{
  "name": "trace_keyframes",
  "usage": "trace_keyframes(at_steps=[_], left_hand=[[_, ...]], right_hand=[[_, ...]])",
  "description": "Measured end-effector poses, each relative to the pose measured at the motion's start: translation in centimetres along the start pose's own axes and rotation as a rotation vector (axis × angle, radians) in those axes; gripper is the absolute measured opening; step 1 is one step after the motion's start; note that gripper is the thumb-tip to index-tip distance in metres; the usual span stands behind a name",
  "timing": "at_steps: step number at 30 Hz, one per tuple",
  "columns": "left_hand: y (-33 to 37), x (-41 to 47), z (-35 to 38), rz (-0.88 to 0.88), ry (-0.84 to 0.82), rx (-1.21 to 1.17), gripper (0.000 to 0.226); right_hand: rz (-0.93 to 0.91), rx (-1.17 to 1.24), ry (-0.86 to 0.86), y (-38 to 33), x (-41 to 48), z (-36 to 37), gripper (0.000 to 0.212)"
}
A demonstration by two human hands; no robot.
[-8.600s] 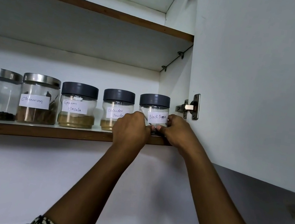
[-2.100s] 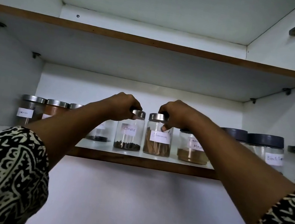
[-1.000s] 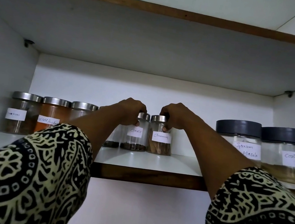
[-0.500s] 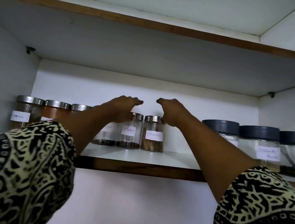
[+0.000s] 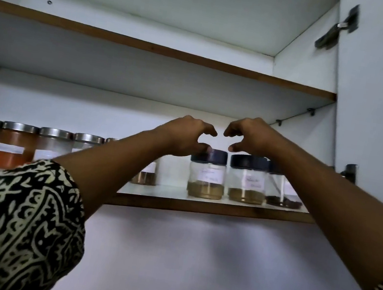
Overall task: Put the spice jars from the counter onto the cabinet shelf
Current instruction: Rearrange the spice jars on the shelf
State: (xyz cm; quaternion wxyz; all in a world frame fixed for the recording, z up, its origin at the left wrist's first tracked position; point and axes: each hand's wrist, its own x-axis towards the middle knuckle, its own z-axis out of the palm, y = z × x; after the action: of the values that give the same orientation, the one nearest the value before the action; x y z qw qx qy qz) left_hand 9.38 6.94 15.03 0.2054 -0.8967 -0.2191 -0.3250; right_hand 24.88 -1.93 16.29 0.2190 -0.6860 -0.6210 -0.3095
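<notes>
On the white cabinet shelf with brown wooden front edge (image 5: 200, 208), all visible spice jars stand in one row: clear glass jars with steel lids (image 5: 15, 145) at left, clear jars with dark screw lids (image 5: 207, 175) at right. Left hand (image 5: 184, 136) and right hand (image 5: 250, 137) hover half-curled above the dark lids, gripping nothing; left-thumb contact cannot be confirmed. Placement appears complete. Counter not in view: remaining jars cannot be excluded.
</notes>
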Motion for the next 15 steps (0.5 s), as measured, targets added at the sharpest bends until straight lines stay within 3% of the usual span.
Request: trace_keyframes(at_steps=[6,9,15], left_hand=[[2.9,1.9,3.1,-0.123,-0.098,-0.011,0.046],[2.8,1.9,3.8,-0.149,-0.085,-0.028,0.035],[1.2,2.4,3.8,-0.208,-0.142,0.002,0.038]], right_hand=[[0.063,-0.057,-0.189,3.9,-0.9,1.5,0.065],[0.072,-0.084,-0.246,4.8,-0.8,2.3,0.056],[0.023,-0.077,-0.253,4.5,0.4,3.6,0.046]])
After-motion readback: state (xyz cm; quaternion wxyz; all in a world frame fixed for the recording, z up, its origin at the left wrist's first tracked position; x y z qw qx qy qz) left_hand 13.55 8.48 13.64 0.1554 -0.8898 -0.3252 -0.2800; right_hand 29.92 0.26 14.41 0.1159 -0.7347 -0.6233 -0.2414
